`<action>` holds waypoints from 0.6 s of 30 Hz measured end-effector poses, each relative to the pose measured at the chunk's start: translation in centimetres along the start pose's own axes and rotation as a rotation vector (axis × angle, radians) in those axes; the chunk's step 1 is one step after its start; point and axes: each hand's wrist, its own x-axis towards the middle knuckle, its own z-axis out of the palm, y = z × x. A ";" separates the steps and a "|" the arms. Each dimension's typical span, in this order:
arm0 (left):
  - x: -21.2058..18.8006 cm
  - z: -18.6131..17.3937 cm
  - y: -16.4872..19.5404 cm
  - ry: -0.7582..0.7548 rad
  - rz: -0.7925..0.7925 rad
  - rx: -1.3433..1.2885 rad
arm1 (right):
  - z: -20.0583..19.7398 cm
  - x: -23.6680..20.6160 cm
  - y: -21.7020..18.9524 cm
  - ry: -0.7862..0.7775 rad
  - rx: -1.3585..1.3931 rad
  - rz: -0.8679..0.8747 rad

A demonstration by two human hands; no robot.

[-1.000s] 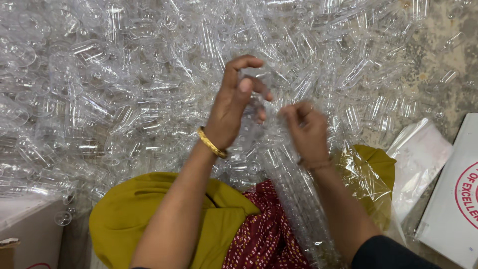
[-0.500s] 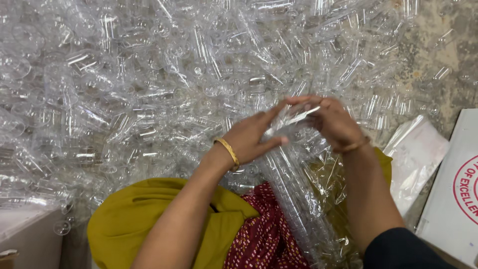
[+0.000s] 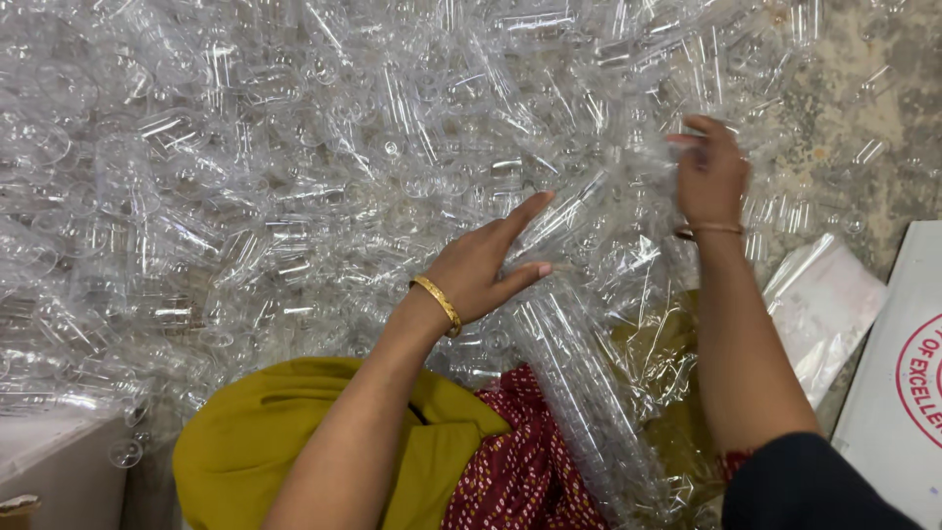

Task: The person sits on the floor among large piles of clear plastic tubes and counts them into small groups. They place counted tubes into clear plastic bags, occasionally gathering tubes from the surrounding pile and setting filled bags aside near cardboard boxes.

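Note:
A long stack of clear plastic cups (image 3: 586, 393) inside a thin clear sleeve lies across my lap and slants up toward a big heap of loose clear cups (image 3: 294, 196). My left hand (image 3: 486, 263), with a gold bangle at the wrist, rests flat against the upper part of the stack, fingers stretched out. My right hand (image 3: 711, 177) is raised at the upper right, seen from the back. Its fingers are curled on the crinkled top end of the clear sleeve (image 3: 628, 186).
Yellow cloth (image 3: 265, 442) and red patterned cloth (image 3: 520, 471) cover my lap. A flat clear plastic bag (image 3: 824, 304) and a white carton (image 3: 908, 393) lie at the right. A pale box (image 3: 49, 471) sits at the lower left. Bare concrete floor (image 3: 883, 98) shows at the upper right.
My hands were together at their fingertips. The right hand has since moved up and to the right with the sleeve end, and the left hand has dropped flat against the stack.

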 end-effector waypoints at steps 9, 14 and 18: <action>0.2 -0.6 0.6 0.134 0.069 -0.067 | -4.4 -6.2 -6.6 0.175 1.588 0.185; -0.1 -0.9 0.4 0.145 0.076 -0.047 | -3.5 -6.6 -8.7 0.075 1.717 0.127; -0.1 -1.2 0.3 0.200 0.209 -0.001 | -3.9 -6.4 -10.0 0.030 1.703 0.104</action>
